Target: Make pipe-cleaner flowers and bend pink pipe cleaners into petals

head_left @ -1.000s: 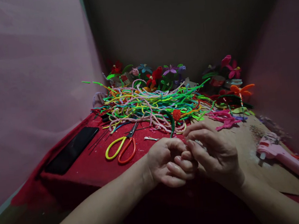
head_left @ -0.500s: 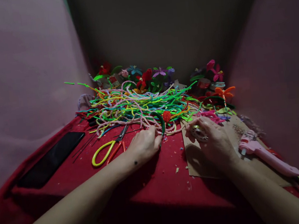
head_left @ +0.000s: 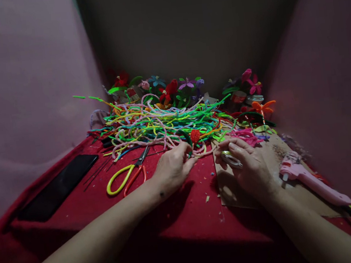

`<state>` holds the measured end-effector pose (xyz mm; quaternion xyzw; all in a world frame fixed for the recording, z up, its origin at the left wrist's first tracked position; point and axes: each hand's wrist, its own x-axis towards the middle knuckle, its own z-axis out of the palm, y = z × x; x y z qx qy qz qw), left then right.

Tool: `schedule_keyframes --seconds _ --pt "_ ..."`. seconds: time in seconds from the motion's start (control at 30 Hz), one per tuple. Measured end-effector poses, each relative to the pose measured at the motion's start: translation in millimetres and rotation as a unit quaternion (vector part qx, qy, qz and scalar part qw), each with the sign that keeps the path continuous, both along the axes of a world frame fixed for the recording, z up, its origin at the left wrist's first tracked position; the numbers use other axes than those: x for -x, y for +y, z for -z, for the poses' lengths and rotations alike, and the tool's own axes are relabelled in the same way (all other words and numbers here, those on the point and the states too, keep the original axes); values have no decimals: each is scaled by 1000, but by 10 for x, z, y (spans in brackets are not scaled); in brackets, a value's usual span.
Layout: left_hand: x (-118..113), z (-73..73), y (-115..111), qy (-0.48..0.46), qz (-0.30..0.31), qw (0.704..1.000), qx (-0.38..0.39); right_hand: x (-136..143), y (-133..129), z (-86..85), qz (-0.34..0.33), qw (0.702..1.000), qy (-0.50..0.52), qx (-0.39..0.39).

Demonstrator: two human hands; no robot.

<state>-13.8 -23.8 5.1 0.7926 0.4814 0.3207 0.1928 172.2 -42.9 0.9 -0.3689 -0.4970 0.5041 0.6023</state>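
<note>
My left hand is closed on the stem of a small red flower, whose dark green leaf curves up beside the fingertips. To the right, over the brown board, my right hand has its fingers wrapped round a small spool with a pale, shiny rim. Behind both hands lies a large tangled heap of coloured fuzzy stems. Scissors with one yellow and one red handle rest to the left of my left hand.
A black phone lies at the left on the red cloth. At the right, a pink glue gun rests on the brown board. Fuzzy flowers stand at the back, with an orange one at the right.
My left hand has lifted slightly, with its thumb now stretched further right. The spool in my right hand has tilted and shows more of its edge.
</note>
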Motion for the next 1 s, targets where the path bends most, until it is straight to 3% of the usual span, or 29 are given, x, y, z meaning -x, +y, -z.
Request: schedule_keyframes --seconds 0.17,0.3,0.37,0.43,0.5,0.57,0.6,0.67,0.77,0.83,1.0 --pt "-263 -141 -65 -161 117 979 47 34 -46 10 -29 999 14 11" --pt "-403 -185 -89 -202 123 970 62 22 -49 46 -33 999 -1 -10" --pt "-419 -201 -83 -224 113 960 126 19 -48 52 -20 999 -25 -34" --pt "-413 -217 -68 -248 118 927 257 24 -53 46 15 995 -70 -73" --pt "-404 -232 -54 -276 134 864 400 34 -64 35 47 985 -117 -118" --pt "-401 -246 -52 -310 155 804 483 38 -72 30 57 979 -133 -146" --pt "-404 -252 -58 -322 161 793 492 37 -73 31 53 979 -125 -149" --pt "-417 -261 -81 -327 148 820 446 29 -71 33 42 986 -88 -136" --pt "-442 -253 -125 -315 110 897 291 17 -73 10 20 994 -43 -96" --pt "-452 -227 -145 -286 106 933 189 18 -84 -21 23 996 -38 -73" --pt "-424 -136 -165 -121 105 987 -12 29 -111 -52 31 998 -33 -54"
